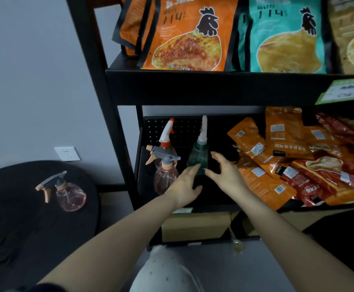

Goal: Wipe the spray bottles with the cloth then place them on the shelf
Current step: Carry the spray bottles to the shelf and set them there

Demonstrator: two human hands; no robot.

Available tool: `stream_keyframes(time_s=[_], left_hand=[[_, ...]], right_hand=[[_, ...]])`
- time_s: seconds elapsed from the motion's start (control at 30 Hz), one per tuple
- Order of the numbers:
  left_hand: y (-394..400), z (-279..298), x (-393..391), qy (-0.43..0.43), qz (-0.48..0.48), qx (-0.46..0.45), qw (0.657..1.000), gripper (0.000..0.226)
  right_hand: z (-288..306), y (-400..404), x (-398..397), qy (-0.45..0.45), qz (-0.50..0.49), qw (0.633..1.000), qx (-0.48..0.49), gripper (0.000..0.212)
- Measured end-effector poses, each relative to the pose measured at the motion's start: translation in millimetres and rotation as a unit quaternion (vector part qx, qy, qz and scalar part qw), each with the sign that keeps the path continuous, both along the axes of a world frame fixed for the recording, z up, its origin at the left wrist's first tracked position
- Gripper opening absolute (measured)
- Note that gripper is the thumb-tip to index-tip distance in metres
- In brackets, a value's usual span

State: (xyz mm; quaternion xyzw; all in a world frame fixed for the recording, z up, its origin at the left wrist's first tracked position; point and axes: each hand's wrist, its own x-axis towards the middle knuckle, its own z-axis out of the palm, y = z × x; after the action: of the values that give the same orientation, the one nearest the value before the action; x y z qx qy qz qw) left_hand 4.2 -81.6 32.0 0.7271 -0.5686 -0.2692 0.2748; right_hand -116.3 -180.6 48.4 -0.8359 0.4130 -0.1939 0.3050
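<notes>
Both forearms reach into the lower shelf (193, 208). Left hand (183, 186) and right hand (227, 175) hang slack-fingered, grasping nothing, either side of the green spray bottle (198, 157), upright beside two pink spray bottles (164, 165). Judged step: placing. One pink bottle (69, 194) waits on the black table (24, 228); no cloth visible. Next: fetch, wipe.
</notes>
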Motion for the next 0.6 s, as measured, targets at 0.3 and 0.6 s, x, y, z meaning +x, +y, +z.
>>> stream_keyframes(time_s=[0.3, 0.6], left_hand=[[117.5, -20.1, 4.0, 0.004, 0.045, -0.05, 0.998, 0.057], [210.3, -23.8, 86.7, -0.045, 0.166, -0.017, 0.985, 0.059]], right_hand=[[-14.4, 99.6, 1.5, -0.01, 0.064, 0.997, 0.036, 0.058], [-28.1, 187.2, 87.0, -0.003, 0.178, 0.983, 0.045, 0.058]])
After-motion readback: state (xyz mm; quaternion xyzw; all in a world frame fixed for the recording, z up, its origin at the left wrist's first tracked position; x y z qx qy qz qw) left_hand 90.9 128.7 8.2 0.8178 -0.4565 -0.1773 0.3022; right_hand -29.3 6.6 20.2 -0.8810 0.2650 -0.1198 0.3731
